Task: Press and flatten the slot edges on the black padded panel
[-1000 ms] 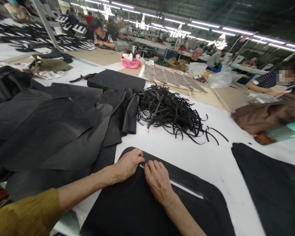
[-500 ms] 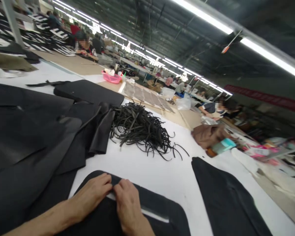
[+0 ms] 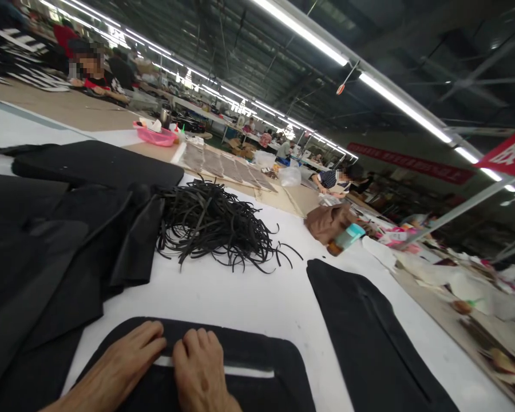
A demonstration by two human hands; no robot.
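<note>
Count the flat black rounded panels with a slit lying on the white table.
2. One black panel lies under the left hand and right hand, which press along its slit; a second panel lies to its right. More may be hidden in the dark stack.

**Both hands down on the near panel**

The left hand (image 3: 120,366) and right hand (image 3: 201,372) lay side by side, touching, on the slotted panel (image 3: 278,355) at the near edge of the surface (image 3: 240,297). Right of it, a second panel (image 3: 369,332) ran away toward the far side. Behind the hands sat the strap pile (image 3: 214,226), with folded sheets (image 3: 68,246) heaped to its left. Further back, a flat pad (image 3: 94,163); behind that, a basket (image 3: 154,136). Off to the right, beyond the second panel, lay a bundle (image 3: 328,220).
</note>
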